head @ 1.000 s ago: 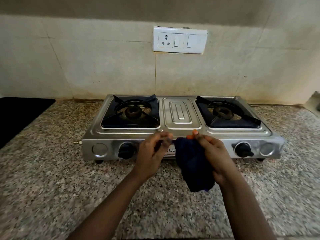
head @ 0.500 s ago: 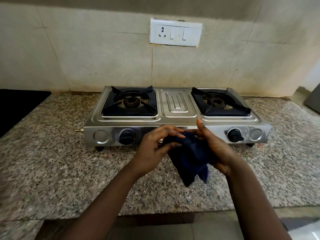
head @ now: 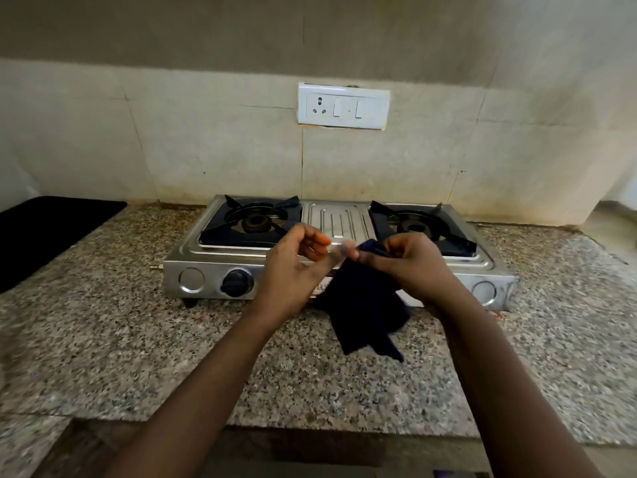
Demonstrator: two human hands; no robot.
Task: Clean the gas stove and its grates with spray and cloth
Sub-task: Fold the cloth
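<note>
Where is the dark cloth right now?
In the head view, the dark cloth hangs from the right hand, centre-right, in front of the stove and above the granite counter.

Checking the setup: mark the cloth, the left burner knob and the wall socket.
cloth [head: 365, 305], head view, on its hanging middle fold.
left burner knob [head: 237, 282], head view, on its front face.
wall socket [head: 343, 105], head view, on the plate's centre.
</note>
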